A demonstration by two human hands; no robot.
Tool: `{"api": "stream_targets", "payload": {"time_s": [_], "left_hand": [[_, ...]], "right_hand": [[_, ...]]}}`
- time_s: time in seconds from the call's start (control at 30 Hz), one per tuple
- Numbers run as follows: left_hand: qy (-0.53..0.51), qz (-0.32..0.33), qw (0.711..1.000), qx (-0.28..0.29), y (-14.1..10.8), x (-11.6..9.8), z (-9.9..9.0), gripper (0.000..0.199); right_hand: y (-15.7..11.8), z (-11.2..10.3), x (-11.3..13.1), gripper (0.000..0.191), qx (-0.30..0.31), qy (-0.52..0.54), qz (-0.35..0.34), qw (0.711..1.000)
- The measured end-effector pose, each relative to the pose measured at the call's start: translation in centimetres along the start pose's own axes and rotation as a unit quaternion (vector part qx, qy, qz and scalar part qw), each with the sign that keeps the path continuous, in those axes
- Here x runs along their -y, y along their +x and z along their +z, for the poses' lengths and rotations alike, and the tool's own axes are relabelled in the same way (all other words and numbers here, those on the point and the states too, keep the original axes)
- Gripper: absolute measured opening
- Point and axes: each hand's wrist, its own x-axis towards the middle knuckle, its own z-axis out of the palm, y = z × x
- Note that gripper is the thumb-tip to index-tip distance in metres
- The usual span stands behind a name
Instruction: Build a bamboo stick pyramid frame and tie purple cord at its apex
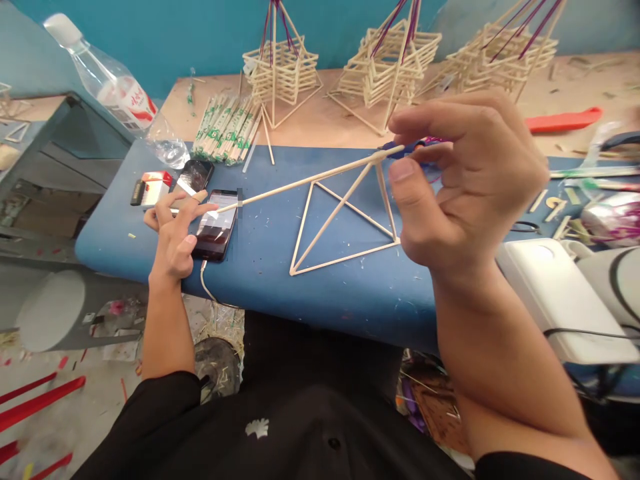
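Observation:
My left hand [173, 233] is spread beside a dark phone [216, 230], with a fingertip at the left end of a long thin wooden stick [300, 181]. That stick slopes up to the right, to the top joint of a stick pyramid frame [345, 258] standing on the blue mat. Around the stick's right end, my right hand [465, 180] is curled, thumb and index finger apart; whether it touches the stick is unclear. A blue tool [425, 148] lies behind these fingers, partly hidden.
Three layered stick structures [283, 73] stand along the back. Wrapped stick bundles [227, 130], a plastic bottle [123, 97], a second phone [196, 177] and a small box [156, 189] are at the left. At the right are a red-handled object [565, 121] and a white device [560, 300].

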Motion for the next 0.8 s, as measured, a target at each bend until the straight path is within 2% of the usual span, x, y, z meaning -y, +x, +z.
{"api": "stream_targets", "payload": {"time_s": [0.1, 0.23, 0.5, 0.63, 0.7, 0.8], "left_hand": [[0.013, -0.016, 1.000, -0.001, -0.1, -1.1, -0.4, 0.089], [0.018, -0.023, 1.000, -0.011, -0.2, -1.4, -0.5, 0.087], [0.012, 0.004, 1.000, 0.013, -0.1, -0.8, -0.3, 0.080], [0.000, 0.013, 1.000, -0.013, -0.2, -1.0, -0.4, 0.079], [-0.010, 0.024, 0.999, -0.027, -0.3, -1.0, -0.4, 0.077], [-0.029, 0.052, 0.998, -0.017, -0.4, -0.9, -0.5, 0.077]], "right_hand": [[0.0, -0.1, 0.0, 0.030, -0.001, -0.014, 0.013, 1.000], [0.0, -0.4, 0.0, 0.029, -0.006, -0.015, 0.025, 1.000], [-0.2, -0.4, 0.7, 0.029, -0.002, -0.037, 0.074, 0.997], [-0.1, -0.6, 0.9, 0.037, -0.020, -0.046, 0.098, 0.994], [-0.1, -0.8, 0.9, 0.043, -0.009, -0.066, 0.096, 0.993], [0.1, -1.1, 0.7, 0.045, 0.005, -0.081, 0.093, 0.992]]}}
